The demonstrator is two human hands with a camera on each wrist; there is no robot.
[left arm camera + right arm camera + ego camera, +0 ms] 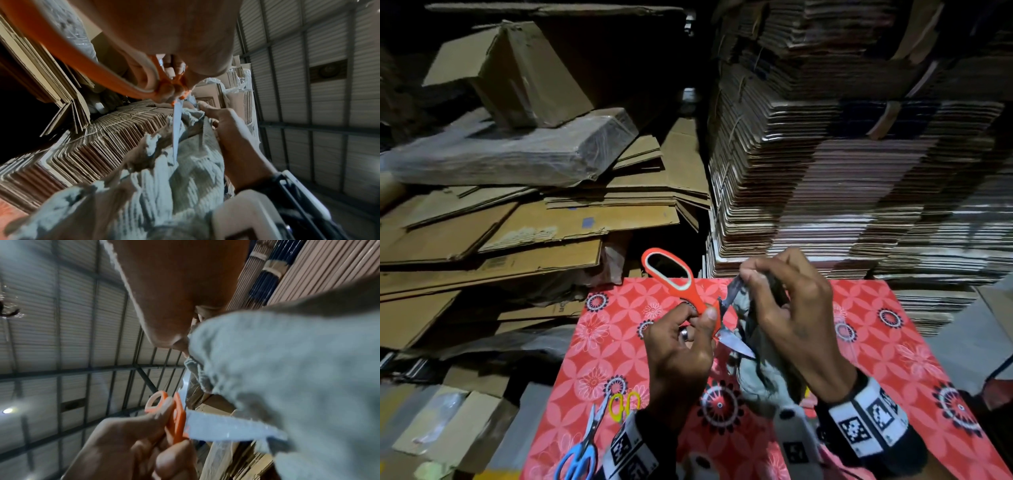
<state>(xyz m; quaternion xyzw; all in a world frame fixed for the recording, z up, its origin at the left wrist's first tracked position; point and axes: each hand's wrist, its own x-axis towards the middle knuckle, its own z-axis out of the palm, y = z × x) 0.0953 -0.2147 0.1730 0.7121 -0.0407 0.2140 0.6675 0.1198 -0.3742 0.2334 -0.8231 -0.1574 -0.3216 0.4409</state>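
My left hand [690, 329] grips a pair of orange-handled scissors [681, 284] near the pivot, with the large handle loop pointing up and away. Its blades stand spread, and one steel blade [176, 129] lies against a grey cloth [760, 370]. My right hand [767, 284] holds the cloth up above the red patterned table [893, 342], pinching its top edge with curled fingers. In the right wrist view the blade [222, 428] runs under the cloth [287, 378] beside the orange handle [176, 415]. The cloth's lower end hangs down toward my wrists.
A blue-handled pair of scissors [578, 455] and a small yellow-handled pair [625, 404] lie at the table's near left. A tall stack of flattened cardboard [842, 188] rises behind the table on the right. Loose cardboard sheets and boxes [517, 222] pile up on the left.
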